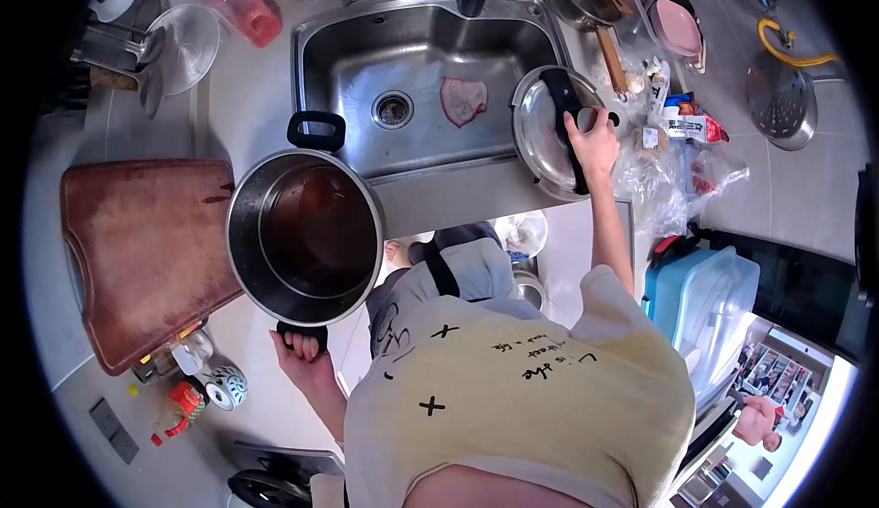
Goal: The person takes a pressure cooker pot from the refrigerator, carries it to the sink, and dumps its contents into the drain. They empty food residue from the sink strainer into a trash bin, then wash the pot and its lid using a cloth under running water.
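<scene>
Left hand clasps a pot handle, right hand grips a lid, while the shirt shows "is the".

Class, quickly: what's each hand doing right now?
Left hand: closed, holding the black handle of the pressure cooker pot.
Right hand: closed, holding the pressure cooker lid by its handle bar.

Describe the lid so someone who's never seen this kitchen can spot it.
Start at the steel sink and go to its right edge. There, in the person's right hand, is a round, shiny lid. Unlike the wooden-handled pan farther back, it has a thick black bar across it.
</scene>
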